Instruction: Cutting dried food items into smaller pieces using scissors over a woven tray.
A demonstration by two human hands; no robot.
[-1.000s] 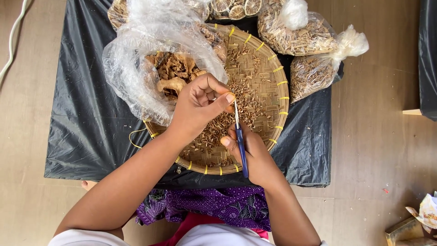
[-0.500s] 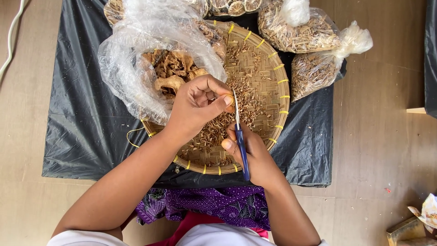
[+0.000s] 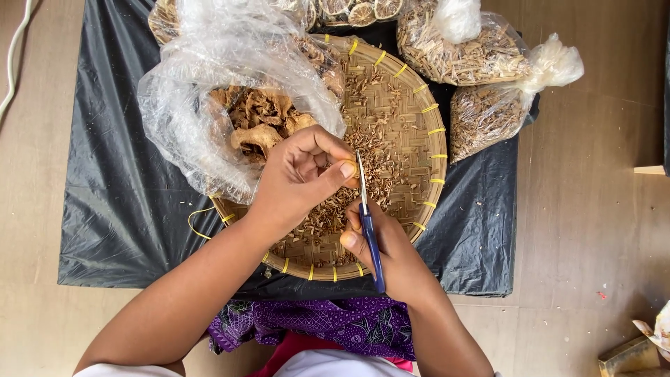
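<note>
My left hand (image 3: 300,178) pinches a small piece of dried root between thumb and fingers, over a round woven bamboo tray (image 3: 426,119). My right hand (image 3: 384,251) grips blue-handled scissors (image 3: 368,223) whose blades point up at that piece, right beside my left thumb. Cut brown chips (image 3: 377,150) lie scattered across the tray. An open clear plastic bag (image 3: 202,105) holding dried root pieces (image 3: 262,119) rests on the tray's left part.
A black plastic sheet (image 3: 112,202) lies under the tray on a wooden floor. Two tied clear bags of dried bits (image 3: 460,56) (image 3: 488,112) sit at the upper right, dried slices (image 3: 359,10) at the top. Purple patterned cloth (image 3: 328,324) covers my lap.
Both hands stay in nearly the same spot over the tray; my left fingers have shifted slightly on the piece against the scissor blades.
</note>
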